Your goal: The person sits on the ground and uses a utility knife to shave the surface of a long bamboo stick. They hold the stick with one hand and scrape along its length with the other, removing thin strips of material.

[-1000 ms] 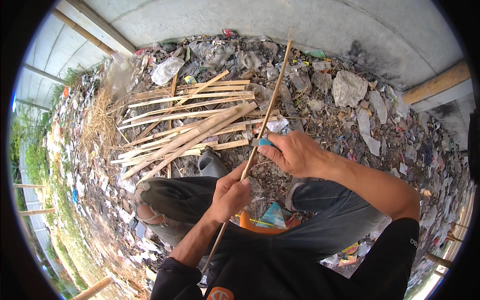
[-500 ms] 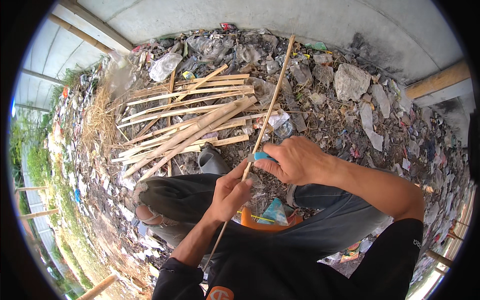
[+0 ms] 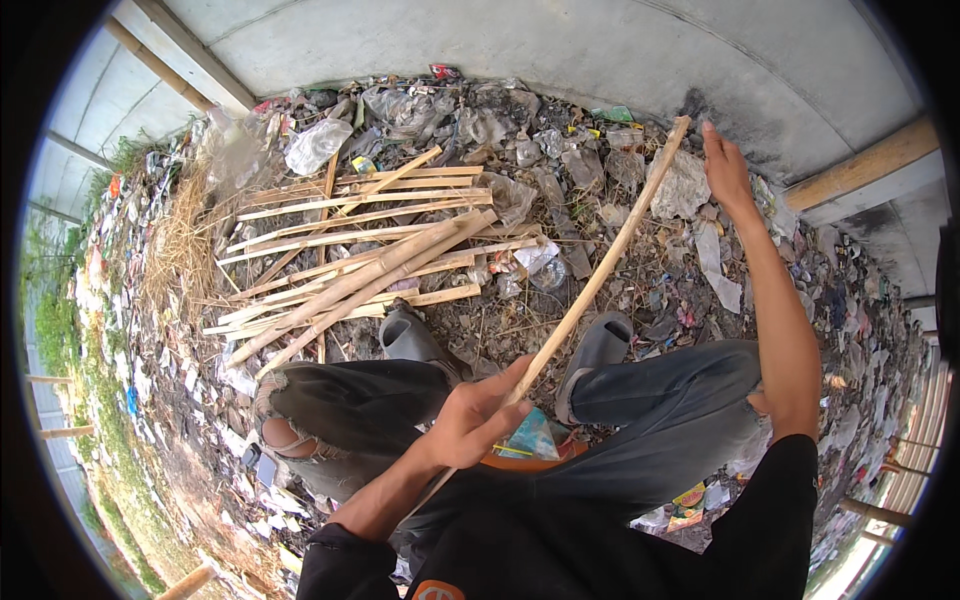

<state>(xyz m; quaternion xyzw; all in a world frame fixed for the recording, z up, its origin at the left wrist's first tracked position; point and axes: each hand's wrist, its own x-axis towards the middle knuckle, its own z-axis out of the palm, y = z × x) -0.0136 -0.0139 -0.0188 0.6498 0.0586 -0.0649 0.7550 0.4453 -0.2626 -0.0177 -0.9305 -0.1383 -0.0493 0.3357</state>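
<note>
My left hand (image 3: pixel 475 415) is shut on a long pale bamboo stick (image 3: pixel 600 280), gripping its lower part above my lap. The stick slants up and to the right, and its far tip lies close to the concrete wall (image 3: pixel 560 50). My right hand (image 3: pixel 725 165) is stretched out at arm's length just right of that tip, fingers pointing up; whether it holds anything does not show. I sit with bent knees in dark torn jeans and grey slippers (image 3: pixel 405 335). A teal packet (image 3: pixel 532 437) lies between my legs.
A pile of split bamboo strips (image 3: pixel 370 260) lies on the ground ahead to the left. Plastic litter, a clear bag (image 3: pixel 315 145) and stones cover the dirt. Dry grass (image 3: pixel 185 240) is at the left, a wooden beam (image 3: pixel 860 170) at the right.
My right hand has left the middle of the stick and reached far out to its tip. The small blue thing it held is no longer seen. The left hand keeps its grip.
</note>
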